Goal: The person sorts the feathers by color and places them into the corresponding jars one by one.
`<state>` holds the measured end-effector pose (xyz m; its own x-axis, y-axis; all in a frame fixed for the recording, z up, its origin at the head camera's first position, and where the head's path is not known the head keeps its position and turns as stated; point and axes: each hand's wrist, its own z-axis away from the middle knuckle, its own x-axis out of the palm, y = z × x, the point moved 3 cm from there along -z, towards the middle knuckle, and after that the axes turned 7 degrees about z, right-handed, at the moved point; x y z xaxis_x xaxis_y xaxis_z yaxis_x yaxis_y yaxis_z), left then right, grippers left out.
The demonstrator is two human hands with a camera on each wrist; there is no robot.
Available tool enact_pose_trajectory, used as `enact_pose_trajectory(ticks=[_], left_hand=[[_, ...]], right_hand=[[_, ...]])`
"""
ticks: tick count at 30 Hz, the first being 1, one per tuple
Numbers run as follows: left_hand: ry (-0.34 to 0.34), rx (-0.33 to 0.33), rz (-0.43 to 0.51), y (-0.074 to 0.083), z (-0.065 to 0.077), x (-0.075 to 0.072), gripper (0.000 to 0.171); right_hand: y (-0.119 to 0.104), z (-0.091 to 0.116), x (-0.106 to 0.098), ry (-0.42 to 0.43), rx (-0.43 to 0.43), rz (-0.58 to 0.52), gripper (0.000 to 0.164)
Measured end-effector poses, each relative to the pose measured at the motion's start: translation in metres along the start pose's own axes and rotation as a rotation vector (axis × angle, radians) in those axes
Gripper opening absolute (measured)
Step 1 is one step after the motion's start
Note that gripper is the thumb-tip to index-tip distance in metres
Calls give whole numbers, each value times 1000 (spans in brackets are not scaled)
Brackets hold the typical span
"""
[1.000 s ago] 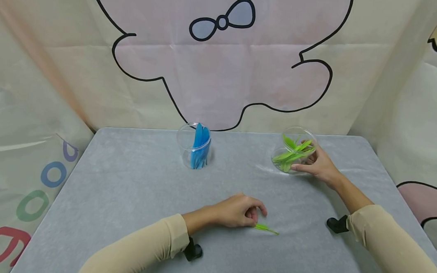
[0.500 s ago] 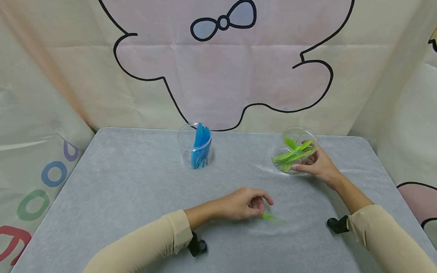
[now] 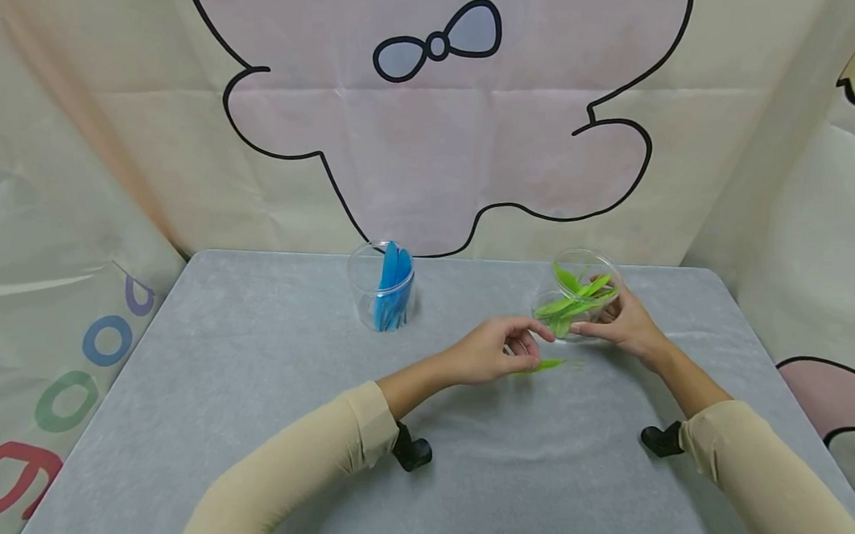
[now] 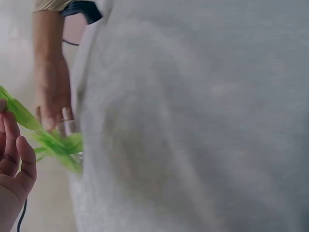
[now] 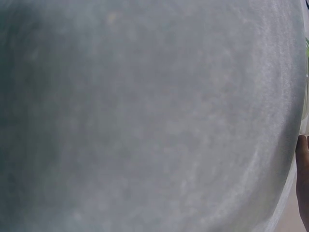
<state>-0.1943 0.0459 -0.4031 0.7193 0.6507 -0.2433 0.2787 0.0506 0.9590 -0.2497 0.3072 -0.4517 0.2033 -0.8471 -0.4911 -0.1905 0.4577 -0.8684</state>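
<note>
My left hand [image 3: 491, 353] pinches a bright green feather [image 3: 549, 364] between thumb and fingers, held just above the table in front of the right-hand cup. In the left wrist view, the same feather [image 4: 21, 115] juts out from the fingertips. A clear plastic cup [image 3: 586, 252] stands at the back right with several green feathers [image 3: 574, 303] inside. My right hand [image 3: 631, 326] grips this cup from its right side, thumb at the front. The right wrist view catches only part of that hand [image 5: 302, 179] at its edge.
A second clear cup [image 3: 363, 292] at the back, left of the first, holds several blue feathers [image 3: 393, 289]. A grey cloth covers the table [image 3: 249, 346]. Printed curtains [image 3: 434, 138] hang behind and on both sides.
My left hand has lifted the green feather from the middle of the table and carried it away from me toward the right-hand cup. The right hand has stayed at its cup.
</note>
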Motion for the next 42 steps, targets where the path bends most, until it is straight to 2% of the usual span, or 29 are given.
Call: enact_pose_trajectory(ticks=[7, 13, 19, 22, 30, 35, 42], left_hand=[[81, 4, 63, 16, -24, -11, 32], [175, -27, 99, 30, -46, -19, 31], [241, 1, 162, 42, -64, -27, 30], [275, 18, 154, 43, -74, -31, 29], [373, 55, 117, 41, -99, -31, 26], [397, 45, 93, 42, -112, -28, 25], [410, 33, 43, 39, -120, -26, 23]], right_hand=[[0, 1, 0, 15, 16, -27, 80], [-1, 2, 1, -11, 10, -47, 78], [1, -1, -1, -11, 35, -42, 93], [3, -2, -1, -5, 51, -59, 93], [3, 1, -3, -6, 46, 7, 85], [1, 1, -2, 5, 49, 22, 92], [3, 1, -2, 3, 52, 8, 94]])
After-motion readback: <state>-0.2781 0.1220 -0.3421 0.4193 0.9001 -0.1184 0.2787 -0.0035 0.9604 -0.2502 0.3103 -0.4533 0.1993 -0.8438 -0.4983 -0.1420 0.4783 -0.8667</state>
